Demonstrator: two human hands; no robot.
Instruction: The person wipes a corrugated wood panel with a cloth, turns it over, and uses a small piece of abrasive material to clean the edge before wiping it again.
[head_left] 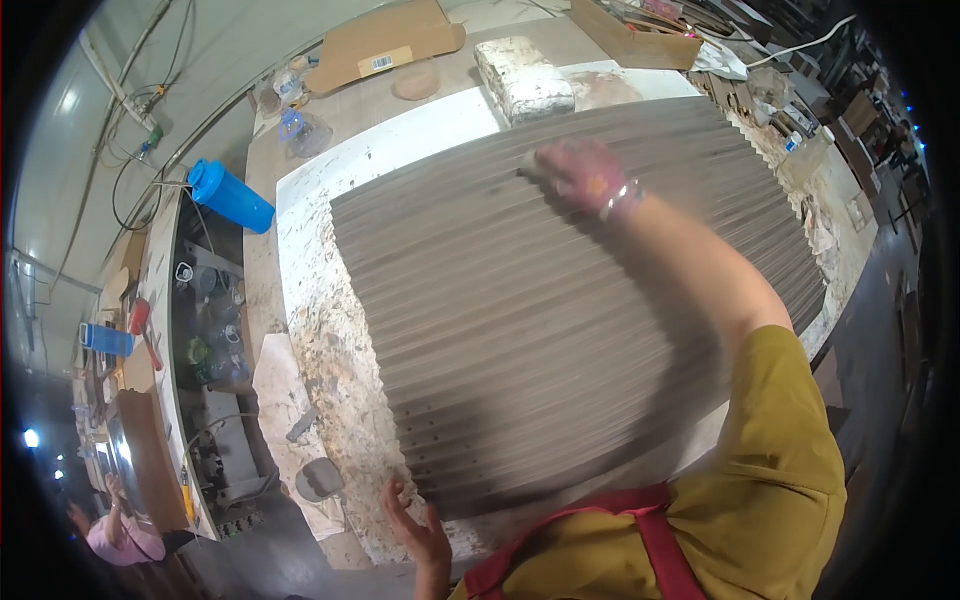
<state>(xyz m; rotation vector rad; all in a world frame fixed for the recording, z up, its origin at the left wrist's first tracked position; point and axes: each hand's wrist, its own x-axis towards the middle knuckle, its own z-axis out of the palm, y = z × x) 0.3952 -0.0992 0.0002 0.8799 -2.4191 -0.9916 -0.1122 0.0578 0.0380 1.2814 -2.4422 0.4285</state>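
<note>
A grey ribbed panel [560, 300] lies flat on the white, stained counter [310, 290] and covers most of it. Its ridges run roughly left to right across the view, so the long axis lies crosswise to the person. The right hand [585, 175] is stretched out over the panel's far edge, well ahead of the body. It wears a pinkish glove and is closed around a small pale pad [530, 165], which it presses on the ridges; the hand is blurred, so the exact grip is hard to read. The left hand [415, 525] is much nearer, at the panel's near-left corner. Its fingers are spread and it holds nothing, with the fingertips at or just beside the panel's edge; I cannot tell if they touch.

Beyond the panel sits a white wrapped block [525, 80], with cardboard [385, 45] farther back. A blue bottle [230, 195] lies off the counter's left corner. Another person [115, 530] works at lower left.
</note>
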